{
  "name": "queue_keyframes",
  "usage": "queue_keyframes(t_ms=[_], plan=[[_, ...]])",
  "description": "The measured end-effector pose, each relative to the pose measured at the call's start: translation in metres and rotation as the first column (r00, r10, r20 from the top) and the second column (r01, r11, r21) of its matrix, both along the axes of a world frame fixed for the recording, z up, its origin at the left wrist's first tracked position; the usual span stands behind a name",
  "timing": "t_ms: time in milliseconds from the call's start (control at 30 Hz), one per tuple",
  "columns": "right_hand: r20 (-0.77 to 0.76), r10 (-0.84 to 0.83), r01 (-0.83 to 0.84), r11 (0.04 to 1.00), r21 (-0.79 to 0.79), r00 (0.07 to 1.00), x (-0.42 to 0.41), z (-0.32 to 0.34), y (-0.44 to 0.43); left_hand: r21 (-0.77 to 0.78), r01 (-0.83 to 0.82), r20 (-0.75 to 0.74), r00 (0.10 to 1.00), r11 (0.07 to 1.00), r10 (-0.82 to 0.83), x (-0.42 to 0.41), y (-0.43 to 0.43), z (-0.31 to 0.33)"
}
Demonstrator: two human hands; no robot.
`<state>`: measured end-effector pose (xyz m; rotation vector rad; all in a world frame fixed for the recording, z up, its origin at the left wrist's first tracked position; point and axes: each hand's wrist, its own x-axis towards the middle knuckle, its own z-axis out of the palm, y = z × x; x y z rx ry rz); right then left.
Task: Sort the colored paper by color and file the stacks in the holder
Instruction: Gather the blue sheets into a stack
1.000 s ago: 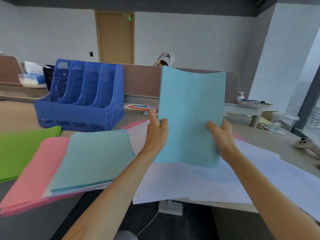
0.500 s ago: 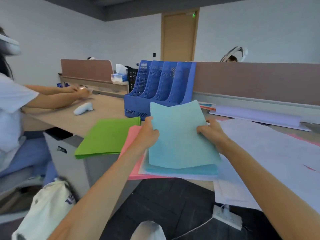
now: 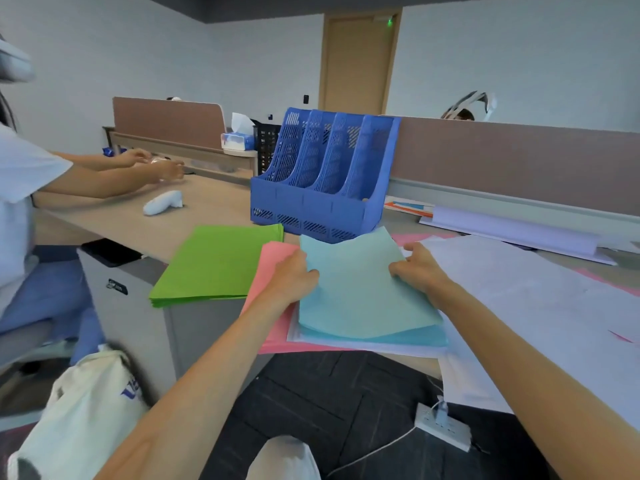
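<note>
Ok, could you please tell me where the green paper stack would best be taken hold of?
Take the green paper stack by its near edge, coming from the person's side. That edge seems to jut past the edge of the desk, so a grip could slip fingers beneath and a thumb on top, pinching all the sheets flat together.

A power strip (image 3: 443, 426) lies on dark carpet (image 3: 311, 393).

Desk (image 3: 214, 206): paper stacks (image 3: 218, 261), holder (image 3: 322, 188).
</note>
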<state>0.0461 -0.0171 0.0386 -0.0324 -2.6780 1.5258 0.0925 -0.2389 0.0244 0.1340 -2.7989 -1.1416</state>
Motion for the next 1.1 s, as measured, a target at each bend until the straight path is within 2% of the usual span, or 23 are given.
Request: queue_keyframes(t_ms=[167,433,633,800,967,1100], plan=[[0.006,-0.001,0.0,0.993,0.122,1.0,-0.002,-0.005,0.004,-0.109,-0.027,0.043,0.999,0.994,0.032,-0.004,-0.002,-0.004],[0.006,0.009,-0.01,0.977,0.213,1.0,-0.005,-0.01,0.011,-0.189,-0.031,0.065,0.997,0.981,0.044,-0.007,0.003,-0.003],[0.037,0.018,-0.033,0.895,0.446,0.999,-0.005,-0.014,0.02,-0.249,0.003,0.121,0.992,0.968,0.029,-0.005,0.007,-0.002],[-0.061,0.007,0.02,0.898,0.44,0.998,-0.002,-0.009,0.044,-0.244,0.047,0.097,0.995,0.969,-0.024,0.002,0.035,0.014],[-0.176,-0.027,0.093,0.92,0.381,0.984,0.014,-0.012,0.085,-0.169,0.182,0.022,0.983,0.969,-0.181,-0.002,0.084,0.021],[-0.204,-0.035,0.109,0.925,0.365,0.978,0.031,-0.017,0.126,-0.186,0.325,-0.012,0.943,0.927,-0.333,-0.008,0.131,0.013]])
